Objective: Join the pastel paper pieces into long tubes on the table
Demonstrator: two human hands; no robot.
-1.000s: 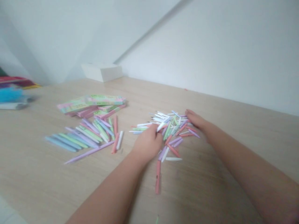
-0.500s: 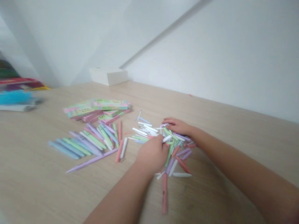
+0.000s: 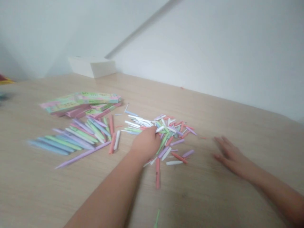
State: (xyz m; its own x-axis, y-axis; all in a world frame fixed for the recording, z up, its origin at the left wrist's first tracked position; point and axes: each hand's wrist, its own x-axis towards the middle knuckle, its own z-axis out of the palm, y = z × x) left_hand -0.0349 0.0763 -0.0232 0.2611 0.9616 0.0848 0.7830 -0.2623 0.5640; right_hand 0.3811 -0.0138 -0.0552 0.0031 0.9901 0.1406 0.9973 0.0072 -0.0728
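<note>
A pile of loose pen parts [image 3: 169, 134] in white, green, purple and red lies mid-table. My left hand [image 3: 146, 144] is at its left side, fingers curled, with a short white pen piece [image 3: 160, 129] sticking out by the thumb. The fingertips are hidden behind the hand. My right hand [image 3: 229, 155] is over bare table to the right of the pile, fingers apart and holding nothing; it is slightly blurred. Thin white pen refills [image 3: 140, 120] lie beyond my left hand. Toward me, a red pen barrel [image 3: 157, 174] points away from the pile.
Pastel pens [image 3: 78, 134] lie side by side on the left, with a long purple pen [image 3: 83, 155] before them. Behind are several printed pen boxes [image 3: 97, 97], stacked loosely. A white box [image 3: 92, 67] stands by the wall. A green piece [image 3: 157, 218] lies at the near edge.
My right hand has left the far side of the pile and swung right, away from the pen parts. My left hand stays at the pile with the white piece. The view has shifted right.
</note>
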